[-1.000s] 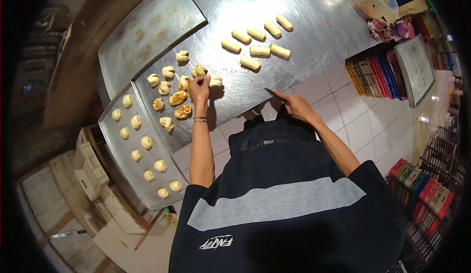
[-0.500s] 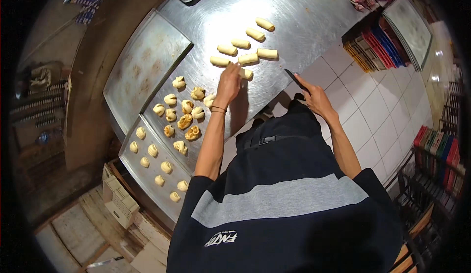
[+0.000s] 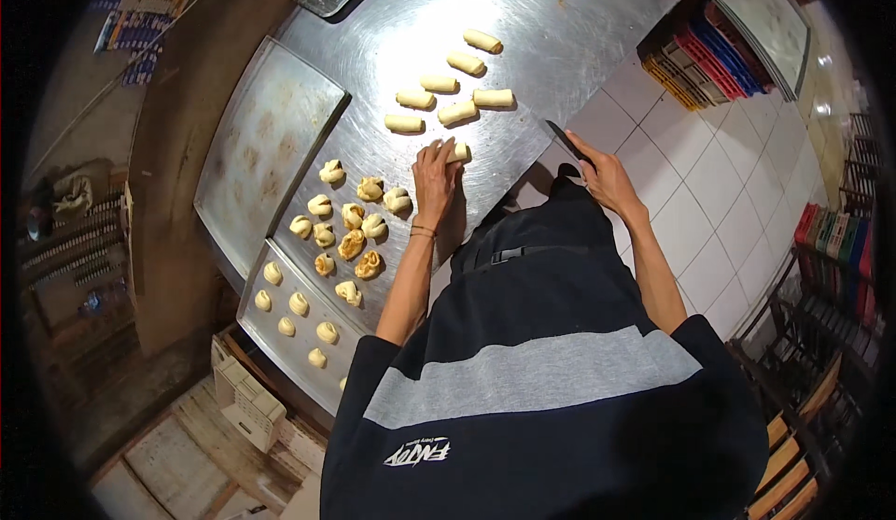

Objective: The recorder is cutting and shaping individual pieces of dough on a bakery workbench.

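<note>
Your left hand [image 3: 435, 180] grips a dough roll [image 3: 459, 153] at frame centre, bare metal separating it from the steel table's [image 3: 560, 44] lower-right edge; right of centre, your right hand [image 3: 607, 182] holds a knife [image 3: 571, 144].

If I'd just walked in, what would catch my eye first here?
Probably the glare on the steel table, upper middle, with pale dough rolls near it. The left hand is at the nearest roll; the right hand holds a dark, knife-like tool by the table's edge. Further left, folded dough pieces cluster beside metal trays.
</note>
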`<action>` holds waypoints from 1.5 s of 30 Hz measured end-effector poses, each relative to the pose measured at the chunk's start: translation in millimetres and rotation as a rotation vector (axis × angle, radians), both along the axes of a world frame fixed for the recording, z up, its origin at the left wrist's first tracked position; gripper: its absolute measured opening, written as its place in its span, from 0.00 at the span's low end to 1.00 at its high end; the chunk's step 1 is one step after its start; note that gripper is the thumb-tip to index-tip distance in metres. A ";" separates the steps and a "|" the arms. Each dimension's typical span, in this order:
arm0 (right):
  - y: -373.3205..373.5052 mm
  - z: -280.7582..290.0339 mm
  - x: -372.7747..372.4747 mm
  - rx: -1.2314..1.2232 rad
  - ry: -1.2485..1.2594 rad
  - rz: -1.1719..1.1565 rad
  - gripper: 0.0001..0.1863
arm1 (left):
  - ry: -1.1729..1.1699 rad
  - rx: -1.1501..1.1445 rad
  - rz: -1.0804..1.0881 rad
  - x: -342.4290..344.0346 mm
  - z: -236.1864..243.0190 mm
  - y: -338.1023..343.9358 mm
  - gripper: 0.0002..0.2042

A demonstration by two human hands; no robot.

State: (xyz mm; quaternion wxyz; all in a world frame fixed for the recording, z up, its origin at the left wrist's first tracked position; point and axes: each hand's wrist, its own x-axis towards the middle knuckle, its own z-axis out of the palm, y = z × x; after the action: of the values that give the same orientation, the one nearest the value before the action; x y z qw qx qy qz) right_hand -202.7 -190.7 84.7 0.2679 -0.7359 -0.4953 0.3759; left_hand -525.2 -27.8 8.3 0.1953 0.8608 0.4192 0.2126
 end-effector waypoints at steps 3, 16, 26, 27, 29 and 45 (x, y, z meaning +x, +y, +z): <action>15.7 6.0 -5.6 0.054 -0.035 0.049 0.34 | -0.069 0.051 0.076 0.6 -6.1 -2.1 0.18; 25.9 -0.1 -17.2 0.054 -0.086 0.140 0.35 | 0.028 0.128 0.179 -44.5 6.0 -5.7 0.14; 21.0 -1.0 9.9 0.095 -0.035 0.084 0.35 | -0.095 0.094 0.195 -20.7 -35.1 -7.5 0.15; 20.2 -3.9 16.7 0.091 -0.034 0.071 0.35 | -0.091 0.047 0.197 -8.6 -32.7 -22.6 0.17; 23.0 -10.0 28.5 0.048 -0.036 0.071 0.34 | -0.062 -0.064 0.201 4.9 -25.6 -46.9 0.19; 107.7 32.5 160.9 -0.106 -0.136 0.179 0.35 | 0.039 0.102 0.851 102.2 8.9 3.9 0.32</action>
State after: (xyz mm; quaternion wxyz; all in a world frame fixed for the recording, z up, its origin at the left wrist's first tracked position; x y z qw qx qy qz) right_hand -41.8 -83.0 117.2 0.1599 -0.7256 -0.5555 0.3733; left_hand -423.0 -23.9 17.2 0.0392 0.6234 0.7295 0.2785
